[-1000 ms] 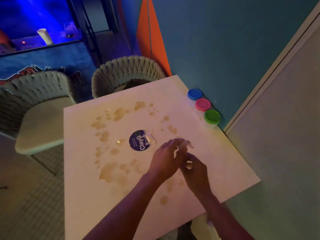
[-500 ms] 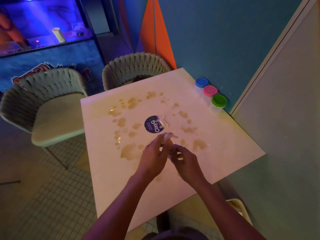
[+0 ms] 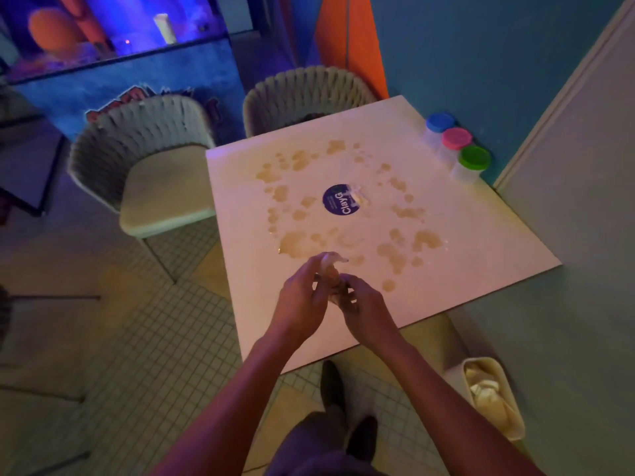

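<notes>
The left hand (image 3: pixel 300 300) curled its fingers round a pale lump of clay (image 3: pixel 328 271), and the right hand (image 3: pixel 366 312) pinched the lump's lower end with its fingertips. The lump was held just above the table (image 3: pixel 481 242), near its front edge. A round blue lid (image 3: pixel 338 199) lay at the table's middle among tan stains (image 3: pixel 295 243). Three tubs (image 3: pixel 453 146) stood along the right edge by the far corner.
</notes>
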Available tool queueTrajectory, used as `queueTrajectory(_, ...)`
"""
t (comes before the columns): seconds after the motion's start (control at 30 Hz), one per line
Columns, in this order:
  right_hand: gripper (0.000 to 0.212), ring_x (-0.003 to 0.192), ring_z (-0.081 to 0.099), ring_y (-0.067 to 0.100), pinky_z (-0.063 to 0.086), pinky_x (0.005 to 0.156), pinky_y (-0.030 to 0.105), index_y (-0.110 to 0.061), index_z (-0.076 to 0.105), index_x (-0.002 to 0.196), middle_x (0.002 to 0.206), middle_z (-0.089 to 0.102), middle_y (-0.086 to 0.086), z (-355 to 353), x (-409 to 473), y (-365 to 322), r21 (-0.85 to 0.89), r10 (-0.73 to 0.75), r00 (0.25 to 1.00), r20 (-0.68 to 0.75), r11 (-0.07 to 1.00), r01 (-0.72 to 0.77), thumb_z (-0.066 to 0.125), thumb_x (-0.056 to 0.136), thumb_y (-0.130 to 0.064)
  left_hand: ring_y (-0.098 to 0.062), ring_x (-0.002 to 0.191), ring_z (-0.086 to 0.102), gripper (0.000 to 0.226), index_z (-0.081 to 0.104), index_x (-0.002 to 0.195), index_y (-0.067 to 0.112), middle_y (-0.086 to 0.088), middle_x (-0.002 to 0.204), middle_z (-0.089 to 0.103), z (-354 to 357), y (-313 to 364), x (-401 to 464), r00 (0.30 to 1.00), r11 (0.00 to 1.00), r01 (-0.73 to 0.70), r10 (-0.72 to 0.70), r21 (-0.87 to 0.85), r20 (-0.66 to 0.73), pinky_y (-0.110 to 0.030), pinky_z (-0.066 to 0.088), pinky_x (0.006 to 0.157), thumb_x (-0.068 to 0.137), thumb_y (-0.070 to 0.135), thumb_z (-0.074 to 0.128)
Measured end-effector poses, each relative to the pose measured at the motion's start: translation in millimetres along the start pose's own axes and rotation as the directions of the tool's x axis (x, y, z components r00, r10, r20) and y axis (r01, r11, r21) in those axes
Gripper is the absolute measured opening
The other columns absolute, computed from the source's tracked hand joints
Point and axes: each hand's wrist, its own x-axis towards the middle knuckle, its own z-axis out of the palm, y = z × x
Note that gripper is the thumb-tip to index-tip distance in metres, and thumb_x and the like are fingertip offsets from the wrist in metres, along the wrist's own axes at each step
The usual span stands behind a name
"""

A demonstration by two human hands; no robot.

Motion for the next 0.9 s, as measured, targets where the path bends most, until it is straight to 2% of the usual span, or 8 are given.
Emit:
queueTrajectory(0.07,0.027,0.093,0.066,0.009,0.057,0.083,0.036,-0.026,0.060,0.117,0.107,0.068,-0.006,13,-4,-6,-0.002,-0.009,0.999,0.031,1.000,0.009,0.057,0.095,-0.012,0.002,0.096,0.067,0.032,0.059,0.114,0.050,0.017,0.103,0.071,-10,-6,-11,0.999,0.999,0.029,-0.029,-0.020,-0.029,-0.028,0.056,0.084,0.103,0.021,0.049)
queueTrajectory(0.2,0.025,0.096,0.066,0.012,0.057,0.083,0.039,-0.031,0.059,0.115,0.109,0.067,-0.005,48,-3,-23,0.011,-0.034,0.993,0.111,0.999,0.033,0.055,0.095,-0.015,0.001,0.093,0.068,0.033,0.063,0.118,0.040,0.015,0.100,0.072,-40,-27,-29,0.992,0.996,0.063,-0.069,-0.062,-0.101,-0.021,0.054,0.079,0.101,0.015,0.051)
queueTrajectory(0.33,0.030,0.098,0.064,0.012,0.055,0.087,0.034,-0.023,0.061,0.118,0.111,0.066,-0.001,98,15,-51,0.001,-0.036,0.982,0.188,0.999,0.036,0.058,0.092,-0.006,-0.001,0.091,0.068,0.029,0.064,0.119,0.037,0.013,0.097,0.071,-83,-64,-34,0.976,0.993,0.081,-0.096,-0.084,-0.197,-0.023,0.055,0.078,0.103,0.016,0.051)
queueTrajectory(0.47,0.033,0.098,0.063,0.018,0.052,0.087,0.033,-0.017,0.062,0.117,0.112,0.066,0.004,153,40,-77,-0.030,-0.054,0.971,0.233,0.998,0.063,0.058,0.089,-0.001,-0.001,0.087,0.069,0.032,0.064,0.120,0.036,0.012,0.092,0.072,-133,-104,-30,0.966,0.992,0.108,-0.121,-0.071,-0.229,-0.023,0.055,0.078,0.102,0.013,0.052)
queueTrajectory(0.57,0.035,0.097,0.063,0.017,0.052,0.087,0.032,-0.016,0.063,0.118,0.113,0.065,0.005,199,64,-94,-0.068,-0.051,0.965,0.256,0.995,0.071,0.058,0.088,0.000,0.005,0.085,0.067,0.035,0.062,0.119,0.043,0.017,0.093,0.072,-174,-138,-22,0.962,0.988,0.148,-0.155,-0.046,-0.226,-0.015,0.051,0.073,0.101,0.014,0.053)
queueTrajectory(0.7,0.034,0.097,0.064,0.019,0.052,0.088,0.032,-0.014,0.064,0.117,0.113,0.064,0.008,259,96,-116,-0.081,-0.043,0.956,0.290,0.994,0.070,0.057,0.087,0.000,0.000,0.094,0.068,0.030,0.063,0.124,0.037,0.015,0.105,0.072,-227,-185,-8,0.962,0.986,0.168,-0.168,-0.017,-0.213,-0.028,0.054,0.085,0.101,0.020,0.053)
queueTrajectory(0.8,0.032,0.098,0.064,0.021,0.052,0.089,0.036,-0.012,0.063,0.118,0.114,0.064,0.009,301,118,-129,-0.105,-0.031,0.951,0.307,0.992,0.067,0.058,0.088,-0.002,-0.001,0.092,0.068,0.032,0.062,0.124,0.037,0.015,0.104,0.072,-264,-216,4,0.963,0.980,0.198,-0.195,-0.002,-0.185,-0.033,0.055,0.085,0.100,0.018,0.052)
queueTrajectory(0.9,0.032,0.096,0.063,0.018,0.051,0.088,0.030,-0.011,0.063,0.119,0.115,0.064,0.008,328,134,-140,-0.099,-0.022,0.946,0.323,0.993,0.058,0.058,0.089,-0.001,0.000,0.092,0.068,0.031,0.062,0.124,0.036,0.015,0.102,0.073,-291,-236,15,0.964,0.975,0.221,-0.216,0.012,-0.158,-0.035,0.056,0.086,0.099,0.020,0.052)
